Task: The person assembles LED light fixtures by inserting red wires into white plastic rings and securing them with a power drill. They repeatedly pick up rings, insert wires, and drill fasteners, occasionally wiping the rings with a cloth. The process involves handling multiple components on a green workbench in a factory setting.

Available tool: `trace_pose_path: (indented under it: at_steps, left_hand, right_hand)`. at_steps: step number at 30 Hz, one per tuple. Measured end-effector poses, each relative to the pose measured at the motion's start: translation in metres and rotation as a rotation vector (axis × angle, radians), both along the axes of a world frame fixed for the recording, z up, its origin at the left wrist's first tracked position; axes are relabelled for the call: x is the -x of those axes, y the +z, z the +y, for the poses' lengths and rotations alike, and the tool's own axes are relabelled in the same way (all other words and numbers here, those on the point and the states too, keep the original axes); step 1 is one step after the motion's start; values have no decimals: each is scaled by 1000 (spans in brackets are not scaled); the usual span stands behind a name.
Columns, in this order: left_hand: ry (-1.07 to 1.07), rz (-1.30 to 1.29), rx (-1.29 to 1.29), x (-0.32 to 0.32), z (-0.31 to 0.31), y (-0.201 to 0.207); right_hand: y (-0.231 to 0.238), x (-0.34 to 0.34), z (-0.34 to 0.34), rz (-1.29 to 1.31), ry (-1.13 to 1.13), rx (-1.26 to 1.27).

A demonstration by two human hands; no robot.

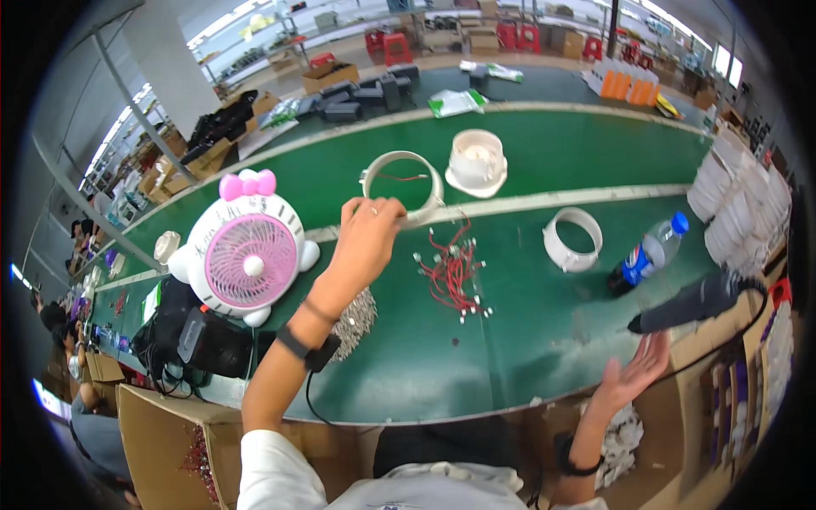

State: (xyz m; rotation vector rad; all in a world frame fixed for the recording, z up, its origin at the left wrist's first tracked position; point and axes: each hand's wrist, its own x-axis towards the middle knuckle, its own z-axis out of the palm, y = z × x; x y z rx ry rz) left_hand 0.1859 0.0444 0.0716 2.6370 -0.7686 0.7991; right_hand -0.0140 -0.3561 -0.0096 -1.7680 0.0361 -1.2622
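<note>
My left hand (371,234) reaches over the green bench with its fingers closed on the near edge of a white plastic ring (436,189). A red wire shows inside that ring. My right hand (631,374) is low at the right, palm up and fingers spread, holding nothing. Just above its fingertips is a black electric screwdriver (693,306) with a cable. A bundle of red wires with white connectors (455,272) lies right of my left hand. Partly behind my left forearm is a heap of small screws (355,321).
A pink and white fan (252,259) stands left, beside a black bag (212,340). Another white ring (574,240), a bottle of dark drink (650,253) and stacked white parts (739,200) are right. A white round housing (477,163) sits farther back. Cardboard boxes (170,442) flank me.
</note>
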Motion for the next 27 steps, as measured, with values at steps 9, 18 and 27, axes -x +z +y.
trace_pose_path:
  at_steps: [9, 18, 27]
  left_hand:
    - [-116, 210, -38, 225, -50, -21]
    - [-222, 510, 182, 240, -19, -26]
    - [-196, 354, 288, 240, -32, -83]
  right_hand:
    - [100, -40, -11, -25, 220, -49]
    - [126, -23, 32, -4, 664, -352]
    - [107, 8, 145, 133, 1016, -492]
